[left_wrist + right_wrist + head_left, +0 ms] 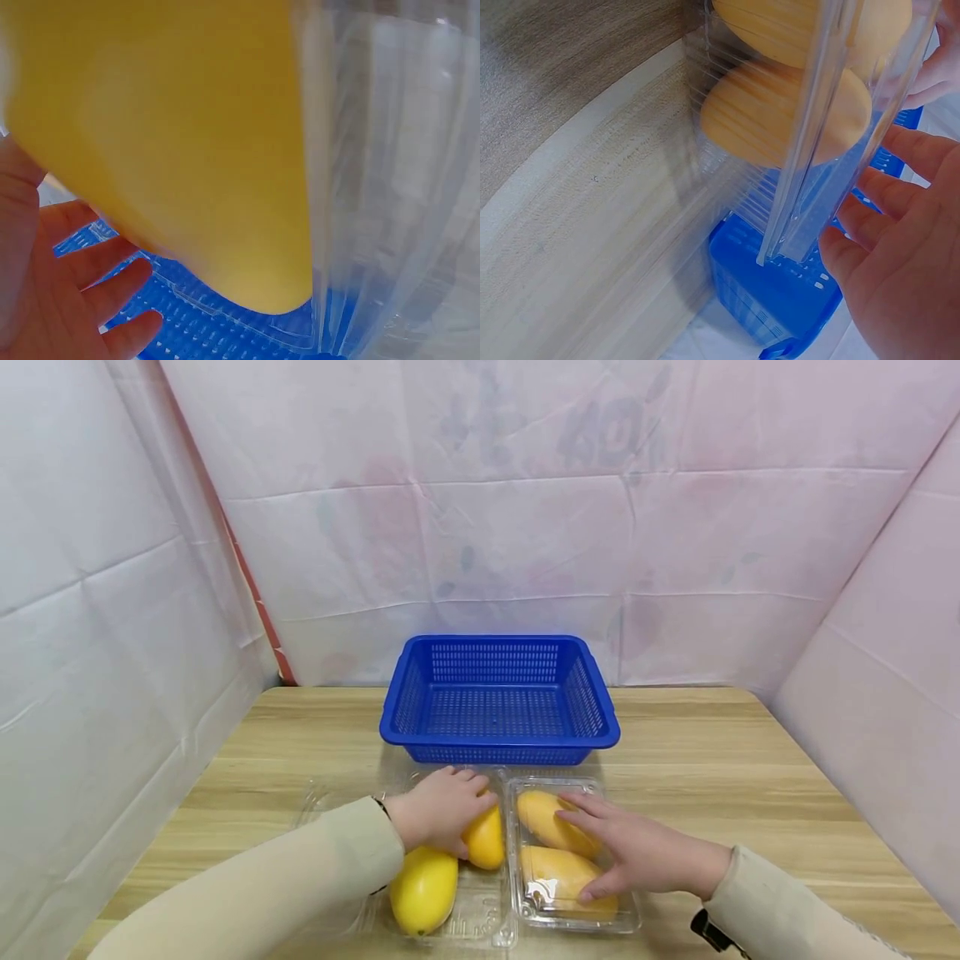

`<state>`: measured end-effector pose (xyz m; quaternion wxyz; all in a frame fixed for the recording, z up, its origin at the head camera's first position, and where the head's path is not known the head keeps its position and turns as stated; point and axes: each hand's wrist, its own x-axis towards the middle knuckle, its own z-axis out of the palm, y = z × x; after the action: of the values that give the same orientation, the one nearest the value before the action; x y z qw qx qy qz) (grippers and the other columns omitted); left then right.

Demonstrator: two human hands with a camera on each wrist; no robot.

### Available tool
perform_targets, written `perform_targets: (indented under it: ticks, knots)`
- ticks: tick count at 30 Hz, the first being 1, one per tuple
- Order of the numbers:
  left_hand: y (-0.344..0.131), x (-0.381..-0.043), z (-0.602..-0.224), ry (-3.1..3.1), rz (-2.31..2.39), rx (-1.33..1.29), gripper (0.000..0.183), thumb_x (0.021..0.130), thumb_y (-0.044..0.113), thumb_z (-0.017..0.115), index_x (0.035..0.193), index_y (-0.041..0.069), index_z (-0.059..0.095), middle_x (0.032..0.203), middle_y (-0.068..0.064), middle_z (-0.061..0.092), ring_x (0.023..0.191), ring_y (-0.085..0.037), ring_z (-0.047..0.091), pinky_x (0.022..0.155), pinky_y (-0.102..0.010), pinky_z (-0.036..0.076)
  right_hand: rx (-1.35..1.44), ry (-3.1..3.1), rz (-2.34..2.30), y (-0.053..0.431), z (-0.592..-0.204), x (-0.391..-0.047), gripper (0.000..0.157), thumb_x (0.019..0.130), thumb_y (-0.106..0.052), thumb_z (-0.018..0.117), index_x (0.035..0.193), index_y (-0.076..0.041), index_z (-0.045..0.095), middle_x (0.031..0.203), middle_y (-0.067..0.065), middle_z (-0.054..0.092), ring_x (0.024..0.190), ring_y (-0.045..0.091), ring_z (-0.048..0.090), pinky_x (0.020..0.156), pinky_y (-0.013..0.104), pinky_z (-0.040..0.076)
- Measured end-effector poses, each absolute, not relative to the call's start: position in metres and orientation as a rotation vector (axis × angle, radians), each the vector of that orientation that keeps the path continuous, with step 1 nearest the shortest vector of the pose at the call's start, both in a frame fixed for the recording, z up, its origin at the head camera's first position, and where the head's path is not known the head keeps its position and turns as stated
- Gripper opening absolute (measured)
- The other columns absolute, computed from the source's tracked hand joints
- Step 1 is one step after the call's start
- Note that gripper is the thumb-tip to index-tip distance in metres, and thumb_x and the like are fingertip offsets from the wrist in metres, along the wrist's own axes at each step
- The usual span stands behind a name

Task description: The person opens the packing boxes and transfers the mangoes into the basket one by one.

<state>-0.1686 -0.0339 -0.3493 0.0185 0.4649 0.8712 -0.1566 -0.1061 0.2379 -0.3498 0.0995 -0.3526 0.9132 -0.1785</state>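
Smooth fruit (423, 897), clear plastic box (478, 903)

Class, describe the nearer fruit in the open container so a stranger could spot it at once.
Start at the blue basket. In front of it, on the left, lies an open clear container. The nearer fruit inside is the one: lemon-yellow, unlike the more orange fruit under the left hand.

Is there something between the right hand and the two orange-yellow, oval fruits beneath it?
Yes. The transparent lid of the clear, rectangular plastic box lies between the right hand and the two orange-yellow, oval fruits inside, so the fingers do not reach the fruit directly.
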Motion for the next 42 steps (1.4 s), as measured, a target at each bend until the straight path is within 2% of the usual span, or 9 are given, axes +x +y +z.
perform_targets:
  ticks: [7, 13, 19, 31, 37, 42]
  knots:
    - [-0.026, -0.165, -0.355, 2.691, -0.497, 1.322, 0.08, 0.063, 0.057, 0.077, 0.129, 0.02, 0.05, 0.124, -0.001, 0.052, 0.111, -0.021, 0.05, 0.093, -0.04, 0.042, -1.048, 2.699, -0.531, 0.238, -0.35, -0.106, 0.092, 0.072, -0.063, 0.063, 0.136, -0.001, 0.045, 0.146, 0.018, 0.031, 0.129, 0.039, 0.034, 0.098, 0.055, 0.033]
    - [-0.021, -0.161, -0.355, 2.647, -0.501, 1.231, 0.085, 0.062, 0.054, 0.08, 0.132, 0.019, 0.046, 0.127, 0.0, 0.049, 0.111, -0.02, 0.049, 0.092, -0.037, 0.043, -1.052, 2.702, -0.54, 0.237, -0.35, -0.106, 0.091, 0.072, -0.063, 0.063, 0.135, -0.001, 0.045, 0.146, 0.018, 0.031, 0.129, 0.038, 0.034, 0.097, 0.055, 0.034]
    - [-0.022, -0.162, -0.351, 2.623, -0.461, 1.225, 0.077, 0.065, 0.047, 0.079, 0.13, 0.019, 0.048, 0.125, 0.003, 0.05, 0.107, -0.018, 0.048, 0.089, -0.034, 0.043, -1.061, 2.706, -0.557, 0.237, -0.352, -0.104, 0.09, 0.072, -0.063, 0.063, 0.135, 0.0, 0.046, 0.146, 0.018, 0.031, 0.129, 0.039, 0.034, 0.097, 0.055, 0.034]
    - [-0.028, -0.164, -0.35, 2.651, -0.405, 1.294, 0.07, 0.066, 0.048, 0.078, 0.127, 0.021, 0.053, 0.126, 0.002, 0.053, 0.108, -0.024, 0.052, 0.094, -0.043, 0.041, -1.062, 2.695, -0.572, 0.238, -0.353, -0.105, 0.091, 0.072, -0.062, 0.063, 0.136, 0.0, 0.045, 0.147, 0.018, 0.03, 0.129, 0.04, 0.033, 0.096, 0.056, 0.034]
    - [-0.03, -0.167, -0.344, 2.661, -0.309, 1.282, 0.069, 0.066, 0.045, 0.078, 0.125, 0.02, 0.052, 0.121, 0.002, 0.054, 0.105, -0.023, 0.054, 0.089, -0.036, 0.045, -1.05, 2.689, -0.573, 0.238, -0.352, -0.105, 0.09, 0.072, -0.061, 0.064, 0.135, -0.001, 0.046, 0.147, 0.018, 0.029, 0.129, 0.039, 0.033, 0.097, 0.055, 0.034]
    - [-0.033, -0.169, -0.343, 2.675, -0.292, 1.28, 0.072, 0.067, 0.045, 0.077, 0.129, 0.018, 0.05, 0.123, 0.0, 0.053, 0.105, -0.021, 0.053, 0.088, -0.033, 0.045, -1.059, 2.693, -0.569, 0.238, -0.352, -0.106, 0.09, 0.072, -0.062, 0.064, 0.135, 0.0, 0.046, 0.146, 0.018, 0.03, 0.129, 0.039, 0.033, 0.097, 0.055, 0.034]
